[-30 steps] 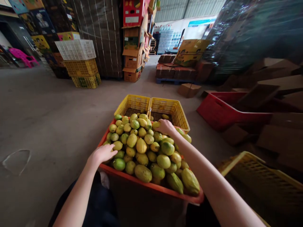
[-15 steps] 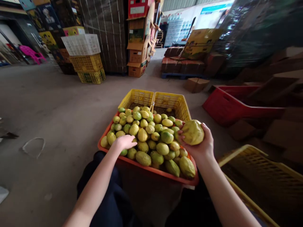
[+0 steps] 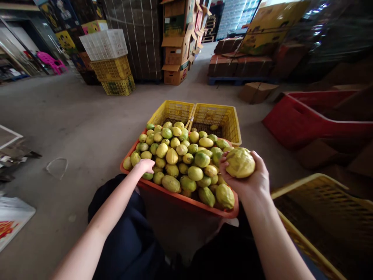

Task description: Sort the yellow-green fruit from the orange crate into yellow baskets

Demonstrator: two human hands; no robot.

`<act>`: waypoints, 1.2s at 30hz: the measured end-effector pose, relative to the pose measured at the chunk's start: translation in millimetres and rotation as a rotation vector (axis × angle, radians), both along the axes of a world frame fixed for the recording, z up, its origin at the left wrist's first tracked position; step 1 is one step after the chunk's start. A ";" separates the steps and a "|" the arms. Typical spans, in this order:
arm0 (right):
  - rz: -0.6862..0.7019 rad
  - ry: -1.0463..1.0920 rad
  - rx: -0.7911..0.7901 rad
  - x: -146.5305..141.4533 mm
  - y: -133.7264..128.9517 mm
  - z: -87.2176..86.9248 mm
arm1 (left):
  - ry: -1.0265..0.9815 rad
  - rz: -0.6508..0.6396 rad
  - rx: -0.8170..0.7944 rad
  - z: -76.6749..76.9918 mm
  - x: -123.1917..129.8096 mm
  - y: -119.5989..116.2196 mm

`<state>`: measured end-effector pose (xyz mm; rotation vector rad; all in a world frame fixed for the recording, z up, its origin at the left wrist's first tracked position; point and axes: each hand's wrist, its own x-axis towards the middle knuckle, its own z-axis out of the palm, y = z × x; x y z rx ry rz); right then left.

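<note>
Drawn back from the far edge of the pile (image 3: 171, 156), the right hand (image 3: 258, 177) now sits right of frame centre, fingers wrapped around a large fruit (image 3: 240, 162); the left hand (image 3: 145, 166) is at the pile's near left, fingers bent, whether gripping anything I cannot tell. Picking through the pile in the orange tub (image 3: 186, 201) looks like the step in hand, and the next move seems to call for a secure one-handed hold. Beyond stand two yellow crates (image 3: 217, 112), then cartons (image 3: 175, 56) at the top.
</note>
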<state>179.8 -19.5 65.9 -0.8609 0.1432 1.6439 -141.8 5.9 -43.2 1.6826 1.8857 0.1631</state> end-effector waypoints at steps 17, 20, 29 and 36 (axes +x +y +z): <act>0.023 -0.065 -0.049 -5.5 1.3 -0.1 | 0.474 -0.245 -0.248 7.6 3.2 -14.2; 0.047 -0.087 -0.069 -10.7 3.2 -1.4 | 0.397 -0.240 -0.208 20.0 -8.5 -14.4; 0.186 -0.184 -0.083 -39.7 1.4 -16.1 | -1.225 0.243 -0.004 48.6 18.9 -19.3; 0.354 -0.251 -0.101 -71.9 -5.9 -14.8 | -1.442 0.245 0.202 66.0 60.7 -22.0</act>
